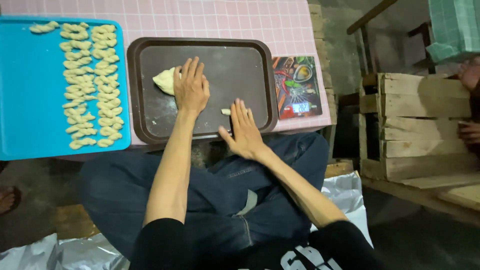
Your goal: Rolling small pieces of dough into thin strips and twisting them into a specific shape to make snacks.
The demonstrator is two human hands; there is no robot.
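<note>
Pink checked cloth is covering the low table (220,20) I am sitting at, legs crossed, and two trays are lying on it side by side with a small kitchen scale (299,87) to their right.

My left hand (191,87) is lying flat and open on the brown tray (145,100), fingers stretched, its edge touching the one big lump of dough (164,80) that is resting near the tray's middle. My right hand (245,131) is also spread open, gripping nothing, and is pressing palm-down at the tray's near rim, with one little piece of dough (226,111) lying just beside its fingertips.

On the blue tray (30,110) the finished twists (87,85) are sitting in two long columns, roughly a dozen or so in each, with one more lying alone at the top left corner; I cannot count them exactly.

Judging by this, I am well into the work: a good batch is already shaped, while the big lump and the small piece are waiting to be rolled. Wooden crates (425,125) are standing off to my right.
</note>
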